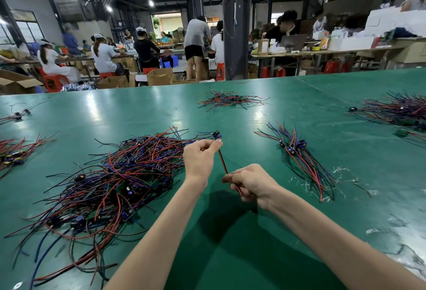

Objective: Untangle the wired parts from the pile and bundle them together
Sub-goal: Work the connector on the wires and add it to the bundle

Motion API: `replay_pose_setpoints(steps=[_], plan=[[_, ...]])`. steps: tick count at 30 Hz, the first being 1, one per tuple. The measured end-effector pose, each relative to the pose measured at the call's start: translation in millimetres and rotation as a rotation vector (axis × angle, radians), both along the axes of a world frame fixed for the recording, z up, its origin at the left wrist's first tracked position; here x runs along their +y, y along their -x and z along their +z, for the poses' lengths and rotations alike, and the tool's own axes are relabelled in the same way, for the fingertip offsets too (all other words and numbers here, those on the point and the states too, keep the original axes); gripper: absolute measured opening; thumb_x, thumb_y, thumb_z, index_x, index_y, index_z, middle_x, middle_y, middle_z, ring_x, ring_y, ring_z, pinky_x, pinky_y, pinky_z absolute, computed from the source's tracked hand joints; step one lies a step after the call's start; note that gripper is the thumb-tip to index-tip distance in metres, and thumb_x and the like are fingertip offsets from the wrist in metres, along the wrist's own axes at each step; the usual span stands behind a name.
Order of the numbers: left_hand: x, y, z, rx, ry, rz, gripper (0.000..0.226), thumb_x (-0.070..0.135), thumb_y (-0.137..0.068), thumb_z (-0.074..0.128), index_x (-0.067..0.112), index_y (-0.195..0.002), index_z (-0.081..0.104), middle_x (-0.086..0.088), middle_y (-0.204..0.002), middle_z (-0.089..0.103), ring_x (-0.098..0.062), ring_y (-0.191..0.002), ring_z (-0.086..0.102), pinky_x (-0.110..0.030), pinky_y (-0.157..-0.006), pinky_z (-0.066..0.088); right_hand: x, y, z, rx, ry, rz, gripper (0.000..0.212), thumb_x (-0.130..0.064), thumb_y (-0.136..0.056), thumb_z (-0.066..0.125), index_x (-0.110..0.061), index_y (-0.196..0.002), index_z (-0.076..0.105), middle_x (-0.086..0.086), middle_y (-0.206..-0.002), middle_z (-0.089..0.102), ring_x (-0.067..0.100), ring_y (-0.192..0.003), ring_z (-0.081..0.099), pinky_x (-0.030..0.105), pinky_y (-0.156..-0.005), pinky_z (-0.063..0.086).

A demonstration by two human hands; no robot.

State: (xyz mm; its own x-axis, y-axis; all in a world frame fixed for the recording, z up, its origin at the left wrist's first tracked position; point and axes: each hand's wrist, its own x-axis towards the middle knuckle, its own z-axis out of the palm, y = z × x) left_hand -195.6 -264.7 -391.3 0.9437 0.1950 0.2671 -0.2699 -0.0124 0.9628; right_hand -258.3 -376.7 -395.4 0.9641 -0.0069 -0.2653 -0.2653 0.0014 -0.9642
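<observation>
Wired part [222,162]: held just above the bench, about midway along its near edge, with the small component on top and the red-and-black lead stretched taut below it.
Left grip [202,153]: pinches the lead just under the component.
Right grip [250,183]: fingers curled round the lead's lower end.
Pile [110,186]: a tangle just left of the part; thin leads from the component seem to trail into it.
Bundle [299,158]: sorted parts, lying right of the hands.
Risk: pulling while those leads are snagged could drag the pile, tighten knots or strain the component's joints.
Risk: if the pinch slips, the part drops back into the tangle.
</observation>
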Motion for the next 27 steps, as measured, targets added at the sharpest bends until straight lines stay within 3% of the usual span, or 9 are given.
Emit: replay_pose_setpoints(steps=[5,13,17,19,22,27], plan=[[5,0,1,0.012,0.023,0.023,0.017,0.012,-0.08,0.074,0.013,-0.064,0.07,0.0,-0.06,0.059,-0.005,-0.056,0.048,-0.009,-0.057,0.041,2,3,0,0.006,0.03,0.064,0.012,0.003,-0.091,0.053,0.0,-0.085,0.062,0.011,-0.058,0.058,0.003,-0.026,0.027,0.01,-0.032,0.019],[8,-2,2,0.017,0.032,0.042,0.012,0.011,-0.081,0.074,0.011,-0.069,0.072,-0.004,-0.067,0.064,-0.01,-0.064,0.052,-0.007,-0.059,0.042,3,5,-1,-0.018,0.125,0.079,0.014,0.0,-0.088,0.053,-0.003,-0.084,0.066,0.005,-0.049,0.05,0.005,-0.025,0.023,0.01,-0.033,0.016],[10,-4,1,0.029,0.031,0.056,0.009,0.013,-0.08,0.074,0.01,-0.072,0.073,-0.006,-0.069,0.066,-0.011,-0.065,0.053,-0.015,-0.065,0.044,5,6,1,-0.044,0.148,0.116,0.012,-0.003,-0.09,0.058,-0.006,-0.08,0.065,0.006,-0.052,0.058,0.005,-0.027,0.024,0.013,-0.032,0.016],[11,-6,1,0.032,0.035,0.061,0.009,0.014,-0.08,0.074,0.011,-0.071,0.073,-0.005,-0.067,0.064,-0.008,-0.061,0.051,-0.017,-0.064,0.043,6,6,0,-0.06,0.162,0.129,0.01,-0.002,-0.09,0.056,-0.003,-0.086,0.065,0.006,-0.053,0.06,0.004,-0.027,0.024,0.013,-0.031,0.016],[15,-9,2,0.04,0.068,0.096,0.008,0.013,-0.08,0.074,0.009,-0.073,0.073,0.004,-0.06,0.061,0.004,-0.05,0.047,-0.008,-0.056,0.039,8,9,0,-0.081,0.201,0.156,0.016,0.002,-0.092,0.051,0.007,-0.097,0.065,0.003,-0.049,0.061,0.005,-0.027,0.023,0.016,-0.032,0.016],[15,-10,2,0.043,0.078,0.105,0.007,0.013,-0.08,0.074,0.009,-0.074,0.074,0.01,-0.057,0.062,0.009,-0.048,0.048,-0.004,-0.055,0.038,11,10,1,-0.057,0.232,0.146,0.021,0.004,-0.09,0.046,0.005,-0.099,0.065,-0.002,-0.039,0.053,0.005,-0.026,0.021,0.016,-0.032,0.015]])
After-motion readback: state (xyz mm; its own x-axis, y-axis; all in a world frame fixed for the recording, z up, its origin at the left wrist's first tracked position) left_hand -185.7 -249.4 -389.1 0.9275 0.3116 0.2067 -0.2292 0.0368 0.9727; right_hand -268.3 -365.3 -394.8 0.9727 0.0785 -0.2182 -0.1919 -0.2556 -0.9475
